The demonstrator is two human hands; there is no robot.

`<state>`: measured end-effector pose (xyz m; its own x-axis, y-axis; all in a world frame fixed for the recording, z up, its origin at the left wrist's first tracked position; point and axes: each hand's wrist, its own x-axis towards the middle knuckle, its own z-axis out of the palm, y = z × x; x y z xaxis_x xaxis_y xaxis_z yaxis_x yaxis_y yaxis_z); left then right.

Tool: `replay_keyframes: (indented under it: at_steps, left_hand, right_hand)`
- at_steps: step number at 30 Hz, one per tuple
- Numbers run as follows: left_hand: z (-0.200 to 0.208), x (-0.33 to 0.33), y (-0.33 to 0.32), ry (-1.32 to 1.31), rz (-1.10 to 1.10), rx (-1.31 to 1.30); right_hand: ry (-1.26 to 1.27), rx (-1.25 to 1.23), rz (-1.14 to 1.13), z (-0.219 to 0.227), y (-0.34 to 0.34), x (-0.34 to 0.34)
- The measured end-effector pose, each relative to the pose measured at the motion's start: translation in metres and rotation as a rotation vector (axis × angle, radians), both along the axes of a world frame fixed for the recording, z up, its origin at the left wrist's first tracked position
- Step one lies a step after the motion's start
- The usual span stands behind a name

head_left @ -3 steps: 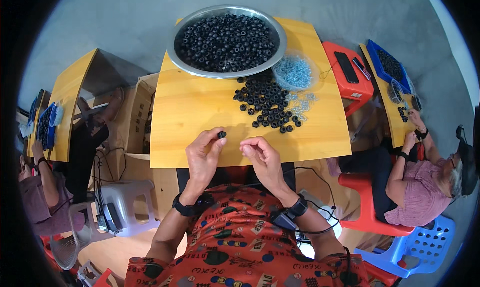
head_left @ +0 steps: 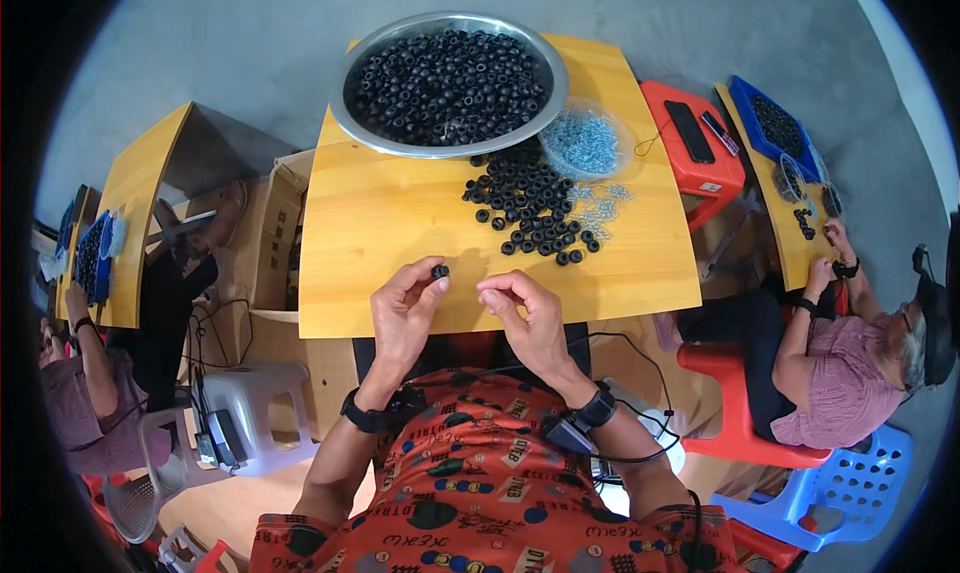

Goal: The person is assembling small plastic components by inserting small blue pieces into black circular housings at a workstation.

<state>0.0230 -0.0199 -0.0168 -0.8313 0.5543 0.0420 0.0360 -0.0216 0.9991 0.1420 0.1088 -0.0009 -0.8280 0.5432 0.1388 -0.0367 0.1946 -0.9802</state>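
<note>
In my left hand [head_left: 402, 308] a small black round piece with a hole [head_left: 440, 271] is pinched between thumb and fingers, just above the near part of the yellow table [head_left: 380, 223]. A little to its right, my right hand [head_left: 530, 318] has thumb and forefinger pressed together; anything between them is too small to make out. The hands are apart. Beyond them lies a loose pile of similar black pieces [head_left: 530, 203], with small shiny clear-silver bits [head_left: 600, 211] scattered at its right side.
At the far side stands a wide metal bowl [head_left: 440, 154] full of black pieces, beside a clear tub [head_left: 628, 158] of bluish bits. A red stool [head_left: 708, 178] holds a phone [head_left: 690, 133]. Co-workers sit at tables left and right. A cable [head_left: 655, 373] runs near my right wrist.
</note>
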Motion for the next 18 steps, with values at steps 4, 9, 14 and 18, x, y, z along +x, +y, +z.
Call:
replay_keyframes:
  at_steps: [4,9,14,18]
  left_hand:
    - [0.009,0.002,0.003,-0.111,-0.03,-0.047]
    - [-0.004,0.0,0.002,-0.078,-0.047,0.016]
    - [-0.011,0.005,0.008,-0.03,0.012,0.029]
    - [-0.004,0.003,0.003,-0.088,0.043,0.077]
  right_hand:
    - [-0.095,0.101,0.005,-0.005,0.016,0.0]
    - [-0.043,0.003,0.008,-0.015,0.021,-0.008]
    - [-0.068,0.015,0.025,-0.01,0.021,-0.008]
    - [-0.063,0.012,0.051,-0.015,0.024,-0.009]
